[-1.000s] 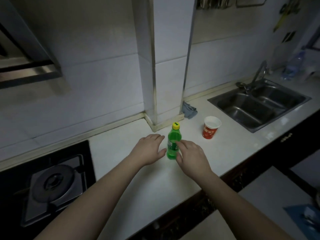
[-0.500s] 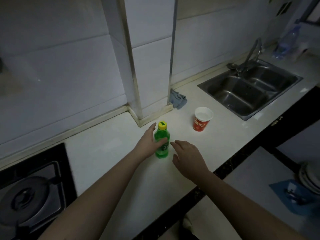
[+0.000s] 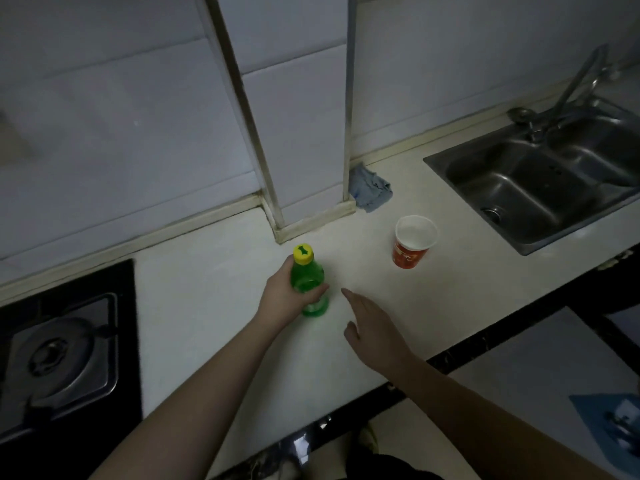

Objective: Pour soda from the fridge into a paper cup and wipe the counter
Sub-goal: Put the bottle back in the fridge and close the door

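A small green soda bottle (image 3: 309, 278) with a yellow cap stands upright on the pale counter (image 3: 214, 327). My left hand (image 3: 285, 296) grips its body, thumb across the front. Just right of the bottle, my right hand (image 3: 372, 332) hovers over the counter with straight fingers and holds nothing. A red paper cup (image 3: 412, 241) with a white inside stands upright further right, apart from both hands. A crumpled blue-grey cloth (image 3: 371, 187) lies at the foot of the tiled pillar.
A steel sink (image 3: 540, 192) with a tap (image 3: 568, 95) is set into the counter at the right. A gas hob (image 3: 59, 362) sits at the left. The tiled pillar (image 3: 298, 116) juts out behind the bottle. The counter's dark front edge runs diagonally below my arms.
My left hand has closed round the bottle. My right hand has let go of it and drawn back to the right. The view has tilted further down.
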